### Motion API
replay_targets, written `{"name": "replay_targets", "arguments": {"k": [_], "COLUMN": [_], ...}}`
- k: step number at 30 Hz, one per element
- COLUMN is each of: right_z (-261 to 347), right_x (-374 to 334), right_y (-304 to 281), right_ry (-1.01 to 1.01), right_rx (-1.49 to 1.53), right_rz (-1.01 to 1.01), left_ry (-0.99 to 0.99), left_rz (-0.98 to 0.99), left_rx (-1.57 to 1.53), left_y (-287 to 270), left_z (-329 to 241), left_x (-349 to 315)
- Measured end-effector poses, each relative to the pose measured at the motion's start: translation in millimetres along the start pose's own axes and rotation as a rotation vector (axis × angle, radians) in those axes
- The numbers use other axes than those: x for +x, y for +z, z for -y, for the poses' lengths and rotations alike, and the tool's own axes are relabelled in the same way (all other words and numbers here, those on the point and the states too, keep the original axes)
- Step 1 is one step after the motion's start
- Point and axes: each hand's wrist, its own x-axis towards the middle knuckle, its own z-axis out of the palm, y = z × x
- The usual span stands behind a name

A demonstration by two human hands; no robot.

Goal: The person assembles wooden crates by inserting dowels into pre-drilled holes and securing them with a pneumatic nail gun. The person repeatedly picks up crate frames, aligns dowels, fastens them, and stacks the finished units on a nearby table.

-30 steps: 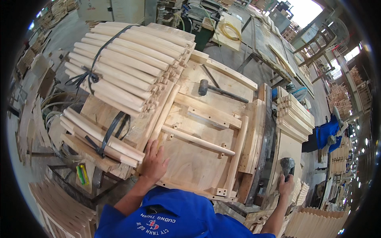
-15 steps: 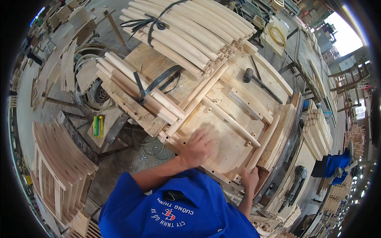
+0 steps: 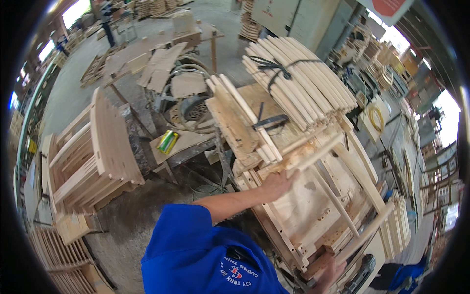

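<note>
A pale wooden frame made of round posts joined by crossbars lies slanted over the workbench in front of me. My left hand is closed around the near end of its left post. At the near end of the right post, my right hand wraps the wood, partly smeared by motion. Under the frame shows a plywood board with scuffed patches. A drilled wooden rail runs along the bench's near edge, beside my left forearm.
A strapped bundle of round sticks lies at the bench's far end, with a smaller stick bundle left of it. Stacked curved wooden frames stand at left. A green-yellow pack rests on a side board. A dark power tool is at lower right.
My left hand has moved from over the board to the left post's end. The wooden frame has shifted and tilted on the bench. My view has swung to the left.
</note>
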Motion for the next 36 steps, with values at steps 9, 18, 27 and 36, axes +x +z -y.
{"name": "replay_targets", "arguments": {"k": [9, 18, 27, 36], "right_z": [47.9, 83.0, 202.7, 315.5], "right_x": [-100.3, -121.0, -108.7, -375.8], "right_y": [1.5, -15.3, 144.3, 411.0], "right_ry": [-0.273, -0.333, -0.538, -0.881], "right_rx": [-0.092, 0.274, 0.944, 0.682], "right_rz": [-0.182, -0.107, 0.899, 0.302], "left_ry": [0.070, -0.021, -0.113, 0.227], "left_rz": [-0.332, -0.830, -1.494, -1.231], "left_rx": [-0.651, -0.974, -0.263, -0.242], "left_y": [-64.0, -187.3, -327.9, -368.1], "left_z": [-69.8, -40.5, 38.8, -56.5], "left_x": [-89.2, -209.2, -330.8, -486.0]}}
